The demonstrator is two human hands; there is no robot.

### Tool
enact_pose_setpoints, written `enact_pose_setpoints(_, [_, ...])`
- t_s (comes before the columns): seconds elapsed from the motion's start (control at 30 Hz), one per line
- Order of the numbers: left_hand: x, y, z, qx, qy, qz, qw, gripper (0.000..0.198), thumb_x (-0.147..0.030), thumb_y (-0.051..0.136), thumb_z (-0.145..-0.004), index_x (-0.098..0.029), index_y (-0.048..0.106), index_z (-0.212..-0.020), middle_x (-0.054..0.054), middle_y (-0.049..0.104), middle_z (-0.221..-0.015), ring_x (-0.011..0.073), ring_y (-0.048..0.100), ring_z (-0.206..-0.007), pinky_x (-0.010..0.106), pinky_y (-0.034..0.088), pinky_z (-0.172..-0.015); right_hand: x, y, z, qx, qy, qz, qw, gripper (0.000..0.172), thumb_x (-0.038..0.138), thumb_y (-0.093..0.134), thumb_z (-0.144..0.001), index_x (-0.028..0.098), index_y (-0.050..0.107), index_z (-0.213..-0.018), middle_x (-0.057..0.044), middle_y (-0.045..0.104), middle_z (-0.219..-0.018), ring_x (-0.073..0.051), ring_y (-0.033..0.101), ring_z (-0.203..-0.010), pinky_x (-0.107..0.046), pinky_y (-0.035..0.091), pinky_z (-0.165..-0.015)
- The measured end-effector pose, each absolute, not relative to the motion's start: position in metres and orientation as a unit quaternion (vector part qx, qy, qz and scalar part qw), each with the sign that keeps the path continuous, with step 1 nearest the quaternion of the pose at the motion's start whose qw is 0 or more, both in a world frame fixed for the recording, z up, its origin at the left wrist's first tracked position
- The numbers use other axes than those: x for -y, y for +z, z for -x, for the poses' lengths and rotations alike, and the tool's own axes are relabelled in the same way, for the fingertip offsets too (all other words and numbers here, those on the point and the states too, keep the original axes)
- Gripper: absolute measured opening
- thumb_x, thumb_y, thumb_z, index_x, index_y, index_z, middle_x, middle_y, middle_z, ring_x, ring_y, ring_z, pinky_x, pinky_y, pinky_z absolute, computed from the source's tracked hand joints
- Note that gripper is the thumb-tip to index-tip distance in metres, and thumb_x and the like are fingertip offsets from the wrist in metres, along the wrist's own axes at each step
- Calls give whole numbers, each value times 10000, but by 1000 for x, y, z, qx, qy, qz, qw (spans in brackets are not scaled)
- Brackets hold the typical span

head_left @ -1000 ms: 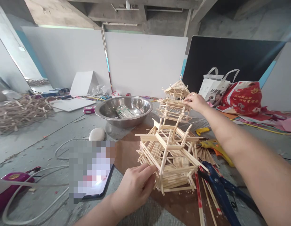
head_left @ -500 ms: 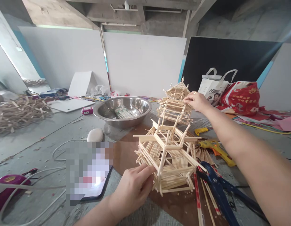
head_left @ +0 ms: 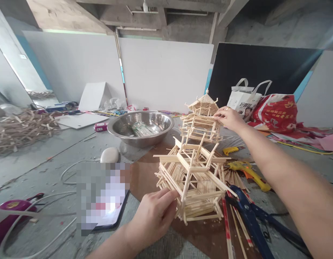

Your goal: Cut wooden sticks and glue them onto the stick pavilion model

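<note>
A hexagonal open frame built of thin wooden sticks [head_left: 193,176] stands in front of me on a brown sheet [head_left: 141,162]. My left hand [head_left: 157,212] is closed at its left side, fingertips pinching the lower sticks. Behind the frame rises a stick pagoda tower [head_left: 200,127] with a pointed roof. My right hand [head_left: 228,118] reaches over to that tower, its fingers pinched on the right edge of the tier below the roof. The fingertips of both hands are partly hidden against the sticks.
Right of the frame lie blue-handled cutters [head_left: 247,212], a yellow glue gun [head_left: 250,174] and a yellow utility knife [head_left: 232,150]. A steel basin [head_left: 141,138] holds packets of sticks. At left are a phone [head_left: 109,205], a white rounded device [head_left: 109,155], cables and scrap wood strips [head_left: 23,131].
My right hand has shifted slightly to the right and down, and the tower's roof looks a little more level. My left hand and the near frame stay in place.
</note>
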State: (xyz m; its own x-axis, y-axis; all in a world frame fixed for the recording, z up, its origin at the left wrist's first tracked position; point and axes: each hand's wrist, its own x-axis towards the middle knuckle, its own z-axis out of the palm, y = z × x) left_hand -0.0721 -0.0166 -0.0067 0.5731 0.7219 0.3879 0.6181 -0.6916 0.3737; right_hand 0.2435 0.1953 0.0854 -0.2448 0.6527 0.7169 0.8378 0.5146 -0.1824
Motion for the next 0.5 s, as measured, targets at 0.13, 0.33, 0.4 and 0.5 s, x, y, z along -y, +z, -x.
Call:
enact_pose_setpoints(0.13, [17, -6, 72, -377, 259, -884, 99, 131, -142, 330, -820, -188, 394, -714, -14, 482, -639, 91, 438, -554, 207, 302, -496, -194, 84, -248, 786, -107, 463, 397, 184, 322, 548, -713, 184, 664, -749, -57, 562, -857, -165, 546, -719, -299, 447, -636])
enact_pose_setpoints(0.33, [17, -7, 72, -377, 261, -883, 99, 136, -145, 330, -823, -187, 388, -707, -12, 481, -638, 92, 436, -554, 210, 302, -500, -191, 84, -249, 788, -105, 463, 392, 179, 323, 550, -717, 185, 661, -742, -65, 561, -858, -159, 550, -701, -287, 456, -604])
enact_pose_setpoints(0.4, [17, -7, 71, -376, 262, -883, 98, 133, -143, 334, -821, -187, 385, -706, -14, 479, -636, 91, 433, -550, 209, 301, -498, -190, 84, -248, 789, -106, 463, 391, 185, 328, 547, -719, 184, 661, -744, -66, 562, -854, -158, 551, -696, -283, 457, -591])
enact_pose_setpoints(0.5, [16, -7, 71, -373, 266, -883, 99, 131, -140, 338, -818, -188, 382, -704, -15, 480, -638, 89, 432, -551, 208, 300, -496, -189, 84, -248, 789, -105, 461, 393, 196, 337, 539, -723, 185, 661, -744, -66, 565, -844, -157, 551, -688, -280, 460, -581])
